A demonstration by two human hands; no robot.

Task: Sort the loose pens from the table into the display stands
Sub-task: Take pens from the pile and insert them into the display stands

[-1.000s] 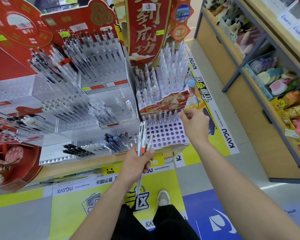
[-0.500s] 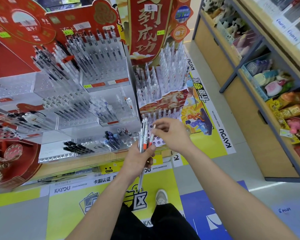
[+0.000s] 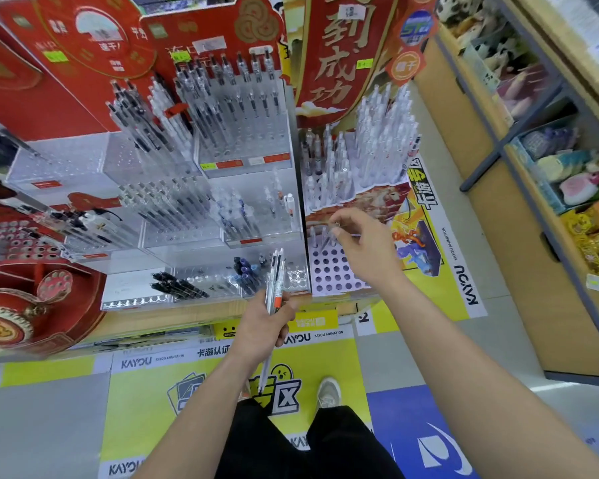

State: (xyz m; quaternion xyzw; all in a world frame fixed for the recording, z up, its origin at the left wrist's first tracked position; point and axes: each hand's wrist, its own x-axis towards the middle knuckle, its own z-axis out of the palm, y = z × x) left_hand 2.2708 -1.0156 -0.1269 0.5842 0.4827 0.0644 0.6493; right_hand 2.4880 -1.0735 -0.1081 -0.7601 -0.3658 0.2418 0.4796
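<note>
— Shop aisle, wooden table (image 3: 173,323) at the front. What stands on it?
— Item one: clear tiered stands (image 3: 173,236), several levels, most rows filled with upright pens. Item two: a white holed stand (image 3: 329,278) just to their right, its front rows of holes bare and its higher back tiers packed with clear pens. A red banner (image 3: 336,63) rises behind it. Black pens (image 3: 177,286) lie flat in the lowest clear tray.
— Left hand?
— The left hand (image 3: 260,330) is low and central, in front of the table edge. Its fingers are curled round a bundle of pens (image 3: 274,281), held roughly upright, with the tops above the fist and one long barrel pointing down below it.
— Right hand?
— The right hand (image 3: 367,250) is over the holed stand. Thumb and forefinger pinch a single clear pen (image 3: 326,238), tilted, with its lower end at the back row of open holes. I cannot tell whether the tip is in a hole.
— Anything alongside?
— A shelf unit (image 3: 498,202) on the right holding soft toys, and a yellow floor sticker (image 3: 194,382) underfoot.
</note>
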